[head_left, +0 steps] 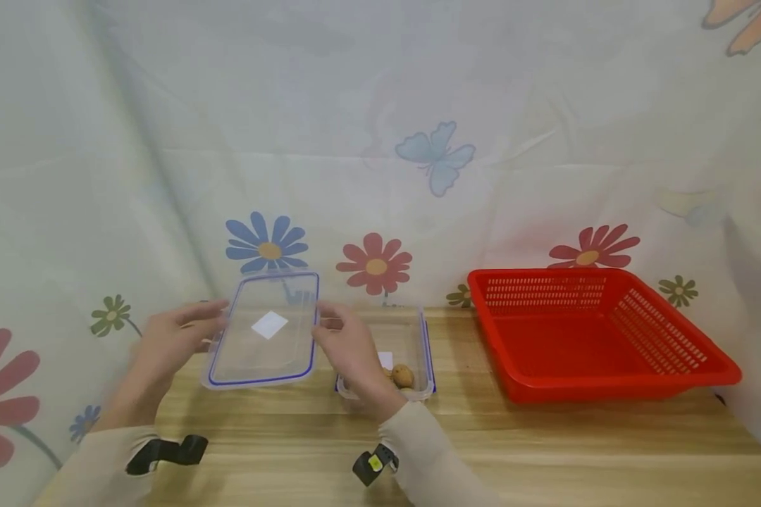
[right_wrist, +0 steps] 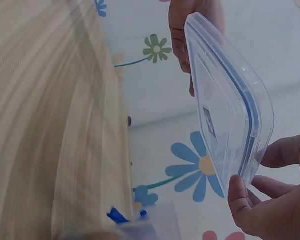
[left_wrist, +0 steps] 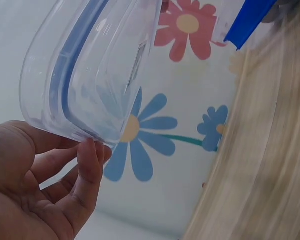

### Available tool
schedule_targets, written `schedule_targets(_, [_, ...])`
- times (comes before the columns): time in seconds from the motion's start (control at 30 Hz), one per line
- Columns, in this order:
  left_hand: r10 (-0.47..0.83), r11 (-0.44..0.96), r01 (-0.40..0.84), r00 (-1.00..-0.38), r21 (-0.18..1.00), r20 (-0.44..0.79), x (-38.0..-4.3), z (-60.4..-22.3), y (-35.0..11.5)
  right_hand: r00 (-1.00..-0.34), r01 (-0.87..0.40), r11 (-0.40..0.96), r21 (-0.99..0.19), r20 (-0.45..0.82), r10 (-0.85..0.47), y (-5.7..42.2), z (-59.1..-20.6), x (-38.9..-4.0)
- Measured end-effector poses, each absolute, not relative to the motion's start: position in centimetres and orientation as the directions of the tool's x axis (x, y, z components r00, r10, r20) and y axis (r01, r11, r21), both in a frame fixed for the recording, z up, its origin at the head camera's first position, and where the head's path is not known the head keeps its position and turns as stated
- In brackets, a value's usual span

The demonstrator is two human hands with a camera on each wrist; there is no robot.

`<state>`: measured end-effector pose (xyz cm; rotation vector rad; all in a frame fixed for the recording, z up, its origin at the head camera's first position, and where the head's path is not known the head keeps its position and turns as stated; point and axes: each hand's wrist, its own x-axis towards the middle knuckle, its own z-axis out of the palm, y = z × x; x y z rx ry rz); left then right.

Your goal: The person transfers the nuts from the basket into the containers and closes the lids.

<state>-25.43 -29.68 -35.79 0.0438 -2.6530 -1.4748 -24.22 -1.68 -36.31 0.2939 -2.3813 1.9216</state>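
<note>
Between both hands, raised above the table, is a clear plastic container lid (head_left: 254, 355) with a blue seal line and a white label (head_left: 270, 324). My left hand (head_left: 174, 341) pinches its left edge between thumb and fingers. At the opposite edge, my right hand (head_left: 353, 345) grips it the same way; the right wrist view shows thumb and fingers on either side of the lid's rim (right_wrist: 262, 120). Behind my right forearm stands a clear container (head_left: 426, 352) with blue clips, partly hidden by that hand. Inside it lies a round brown item (head_left: 403, 376), with part of another beside it.
A red plastic basket (head_left: 514, 387) with slotted sides stands on the right of the wooden table (head_left: 279, 451). A flower-printed curtain (head_left: 330, 190) hangs behind and along the left side.
</note>
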Motion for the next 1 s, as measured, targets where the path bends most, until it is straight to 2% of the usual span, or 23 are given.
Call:
schedule_targets(0.43, [-0.045, 0.469, 0.129, -0.984, 0.874, 0.170, -26.3, -35.1, -24.0, -0.967, -0.254, 0.243, -0.936, 0.241, -0.082, 4.0, -35.8, -24.6])
schedule_targets(1.0, [-0.030, 0.299, 0.156, -0.984, 0.941, 0.173, -27.8, -35.2, -17.4, -0.955, -0.281, 0.262, -0.923, 0.296, 0.020, 9.9, -35.6, -25.2])
